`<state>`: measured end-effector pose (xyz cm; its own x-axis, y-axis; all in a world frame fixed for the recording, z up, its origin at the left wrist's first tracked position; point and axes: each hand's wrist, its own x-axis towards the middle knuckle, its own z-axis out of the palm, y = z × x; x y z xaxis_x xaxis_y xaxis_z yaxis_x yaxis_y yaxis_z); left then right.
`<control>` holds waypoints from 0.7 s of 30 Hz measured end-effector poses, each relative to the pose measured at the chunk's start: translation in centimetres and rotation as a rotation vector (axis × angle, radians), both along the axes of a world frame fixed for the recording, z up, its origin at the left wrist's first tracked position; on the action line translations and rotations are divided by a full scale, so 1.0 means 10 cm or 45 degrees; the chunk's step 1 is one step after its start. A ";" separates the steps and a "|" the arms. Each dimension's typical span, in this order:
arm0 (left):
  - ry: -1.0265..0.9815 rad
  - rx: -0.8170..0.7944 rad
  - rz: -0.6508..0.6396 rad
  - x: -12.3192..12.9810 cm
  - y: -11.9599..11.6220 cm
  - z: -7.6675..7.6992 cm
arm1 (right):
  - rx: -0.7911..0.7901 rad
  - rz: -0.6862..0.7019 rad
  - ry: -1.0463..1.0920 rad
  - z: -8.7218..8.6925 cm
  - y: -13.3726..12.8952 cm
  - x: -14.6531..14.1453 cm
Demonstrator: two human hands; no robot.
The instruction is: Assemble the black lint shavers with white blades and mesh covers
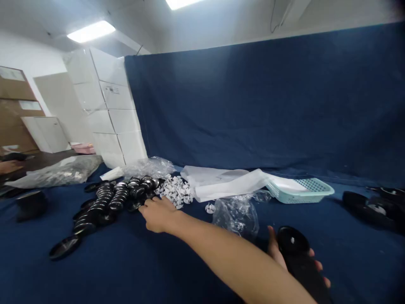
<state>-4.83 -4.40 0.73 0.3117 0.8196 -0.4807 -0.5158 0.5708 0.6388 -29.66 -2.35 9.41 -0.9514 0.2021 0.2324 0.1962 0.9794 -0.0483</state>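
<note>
My right hand [160, 214] reaches across to the left, palm down. Its curled fingers are closed at the edge of a black round part [134, 205], and the fingertips are partly hidden. Around it lie rows of shiny-rimmed black round parts [100, 200] and a heap of small white pieces [177, 191]. At lower right, my left hand [276, 249] is closed around a long black object [305, 268], thumb on its left and fingertips on its right. The object has a round black top with a small white bit in it. My right forearm hides the left wrist.
Clear plastic [237, 215] lies mid-table, before white sheeting [228, 181] and a mint basket [300, 196]. Black parts [373, 209] lie at right, a filled bag [69, 169] at left. White boxes [115, 101] and a blue cloth screen [268, 101] stand behind. Another person's hand [9, 166] shows far left.
</note>
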 end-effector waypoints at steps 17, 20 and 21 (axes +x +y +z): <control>-0.545 -0.116 -0.350 -0.06 0.07 -0.26 | -0.126 -0.558 0.133 -0.59 0.37 -0.65; -0.544 -0.095 -0.374 -0.09 0.06 -0.22 | -0.134 -0.522 0.122 -0.62 0.44 -0.59; -0.539 -0.091 -0.369 -0.10 0.06 -0.21 | -0.120 -0.499 0.149 -0.62 0.46 -0.56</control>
<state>-5.82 -3.76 -1.36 0.7002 0.6405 -0.3152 -0.5349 0.7632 0.3625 -35.29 2.21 3.24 -0.7665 0.5691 0.2978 0.5410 0.8219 -0.1783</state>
